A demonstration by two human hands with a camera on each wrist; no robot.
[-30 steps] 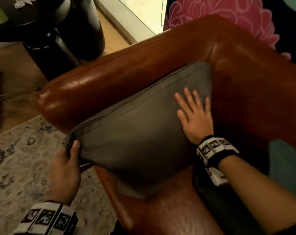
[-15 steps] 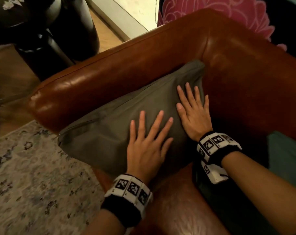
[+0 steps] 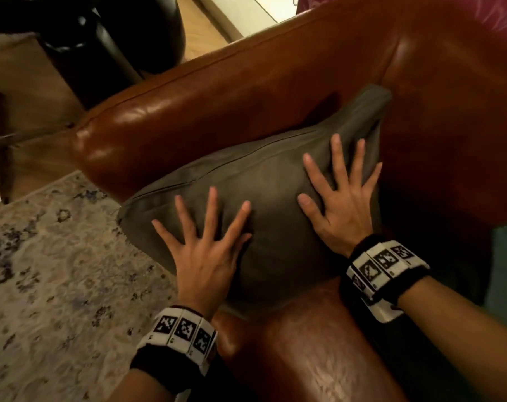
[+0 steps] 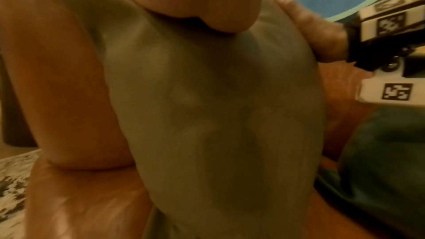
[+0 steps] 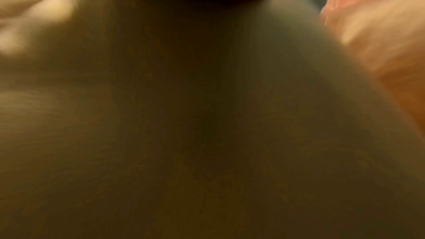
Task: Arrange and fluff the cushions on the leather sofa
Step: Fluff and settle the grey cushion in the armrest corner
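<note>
Brown leather sofa fills most of the head view; I'm looking down into its left corner, where armrest meets backrest. Patterned rug on the floor to the left of it, wood floor beyond, black rounded furniture piece behind the armrest. Pink floral fabric shows over the backrest, top right.

Olive-grey cushion sits in that corner, leaning on the armrest, top right corner tucked against the backrest, lower edge on the seat. Seam line runs along its upper edge. A dark teal cushion lies on the seat just to the right of it, partly hidden by my right forearm.

My left hand lies flat on the cushion's lower left part, fingers straight and splayed, palm down, fabric dented around it. My right hand does the same on the upper right part, fingers fanned wide toward the backrest. Nothing pinched or gripped by either. Hands are apart, bulge of cushion between them.

Tagged wristbands on both wrists. Right wrist view is mostly blur: cushion fabric and the heel of my palm only.
</note>
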